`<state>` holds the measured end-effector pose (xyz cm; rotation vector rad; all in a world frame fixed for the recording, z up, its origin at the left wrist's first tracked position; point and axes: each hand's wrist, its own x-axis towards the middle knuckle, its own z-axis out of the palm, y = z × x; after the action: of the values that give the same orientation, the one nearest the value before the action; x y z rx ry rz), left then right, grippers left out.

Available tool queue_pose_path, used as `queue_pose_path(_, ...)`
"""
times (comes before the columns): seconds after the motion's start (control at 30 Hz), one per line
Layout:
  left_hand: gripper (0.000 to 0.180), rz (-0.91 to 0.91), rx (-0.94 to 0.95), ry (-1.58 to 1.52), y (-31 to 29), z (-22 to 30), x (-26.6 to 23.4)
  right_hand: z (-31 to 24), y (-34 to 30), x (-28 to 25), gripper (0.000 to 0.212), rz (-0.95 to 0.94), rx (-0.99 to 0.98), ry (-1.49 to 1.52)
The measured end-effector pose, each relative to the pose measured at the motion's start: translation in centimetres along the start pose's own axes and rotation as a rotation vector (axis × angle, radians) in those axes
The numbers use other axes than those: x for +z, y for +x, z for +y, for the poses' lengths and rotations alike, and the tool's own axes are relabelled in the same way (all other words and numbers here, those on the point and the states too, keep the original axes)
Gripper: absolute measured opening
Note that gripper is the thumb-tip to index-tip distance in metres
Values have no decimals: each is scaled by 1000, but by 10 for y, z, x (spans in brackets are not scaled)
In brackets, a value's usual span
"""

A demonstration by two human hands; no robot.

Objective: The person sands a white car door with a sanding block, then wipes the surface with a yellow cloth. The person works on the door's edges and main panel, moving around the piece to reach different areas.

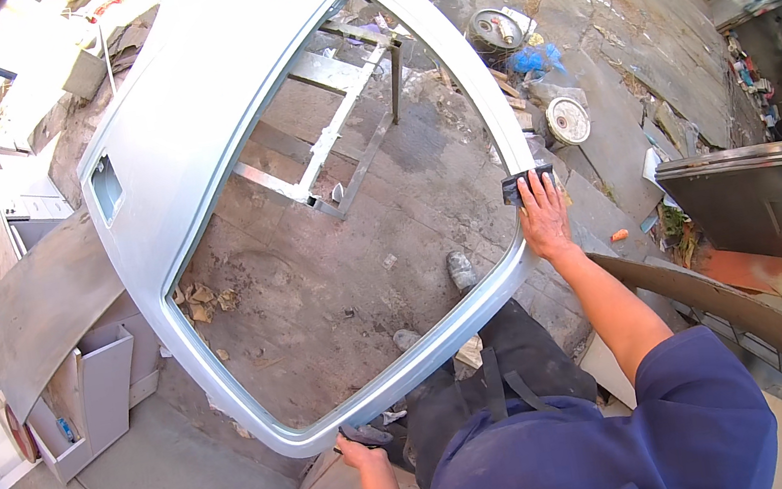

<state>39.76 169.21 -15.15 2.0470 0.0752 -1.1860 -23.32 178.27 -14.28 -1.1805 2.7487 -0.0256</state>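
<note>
A large pale vehicle body panel with a wide window opening lies tilted in front of me. My right hand lies over a black pad, pressing it on the right rim of the opening. The fingers stretch across the pad's top, and what lies under the palm is hidden. Down at the panel's bottom edge, my left hand is closed on a dark grey piece, like a folded cloth or pad. Its exact kind cannot be made out.
Through the opening a metal stand shows beneath the panel. Round lidded buckets and blue plastic lie beyond its right rim. A curved dark strip runs along my right. Grey cabinet parts stand at the left.
</note>
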Motion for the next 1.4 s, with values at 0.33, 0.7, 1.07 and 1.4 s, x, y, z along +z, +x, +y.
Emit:
queue_pose_path(0.33, 63, 302, 82, -56, -15, -27, 29, -38, 326, -28, 69, 212, -306, -85)
queue_pose_path(0.7, 60, 481, 203, 2, -25, -38, 41, -140, 633, -53, 59, 278, -441, -148)
queue_pose_path(1.07, 52, 405, 163, -67, -34, -23, 47, -67, 543, -46, 62, 242, -575, -70)
queue_pose_path(1.4, 52, 248, 169, -132, -14, -29, 36, 18, 171, -33, 80, 41, -402, 115)
